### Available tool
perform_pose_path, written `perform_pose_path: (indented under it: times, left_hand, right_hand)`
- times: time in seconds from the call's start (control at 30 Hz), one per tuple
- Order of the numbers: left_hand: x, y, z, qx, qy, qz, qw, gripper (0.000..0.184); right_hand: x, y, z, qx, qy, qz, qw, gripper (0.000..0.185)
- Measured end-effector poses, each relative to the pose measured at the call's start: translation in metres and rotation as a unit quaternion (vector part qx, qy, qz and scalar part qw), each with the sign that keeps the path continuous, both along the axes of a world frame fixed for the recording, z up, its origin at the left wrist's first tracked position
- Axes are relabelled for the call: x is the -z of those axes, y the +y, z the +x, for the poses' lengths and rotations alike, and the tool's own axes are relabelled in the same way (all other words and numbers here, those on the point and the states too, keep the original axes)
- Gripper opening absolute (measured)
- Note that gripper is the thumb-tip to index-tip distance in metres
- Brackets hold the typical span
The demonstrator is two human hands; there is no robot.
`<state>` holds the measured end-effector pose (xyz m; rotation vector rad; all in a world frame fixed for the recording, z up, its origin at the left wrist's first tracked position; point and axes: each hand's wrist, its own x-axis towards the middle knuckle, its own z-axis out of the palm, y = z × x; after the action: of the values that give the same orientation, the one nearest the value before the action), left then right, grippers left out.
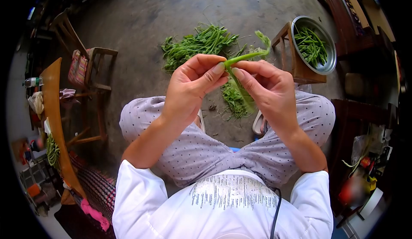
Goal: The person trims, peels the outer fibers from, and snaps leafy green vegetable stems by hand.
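The left hand (187, 86) pinches one end of a green leafy stem (246, 56) between thumb and forefinger, the other fingers curled. The right hand (274, 88) closes its thumb and forefinger on a thin strand beside that end. The stem sits between both hands, above the floor, its curled tip rising past the right knuckles. The blurred piece hanging below is probably a leaf; it partly covers the shredded trimmings (231, 99).
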<state>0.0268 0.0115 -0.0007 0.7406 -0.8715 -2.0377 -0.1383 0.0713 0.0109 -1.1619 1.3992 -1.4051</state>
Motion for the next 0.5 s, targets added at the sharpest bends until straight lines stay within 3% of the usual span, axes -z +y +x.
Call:
perform_pose_path:
  times: [0.13, 0.5]
  left_hand:
    - [-0.0009, 0.002, -0.003, 0.0, -0.007, 0.002, 1.0, 0.018]
    - [0.0042, 0.0054, -0.0091, -0.015, -0.059, -0.036, 0.997, 0.019]
  right_hand:
    - [0.0009, -0.0033, -0.0002, -0.016, -0.144, 0.069, 0.987, 0.015]
    - [0.0029, -0.0054, -0.0002, -0.029, -0.24, 0.111, 0.964, 0.014]
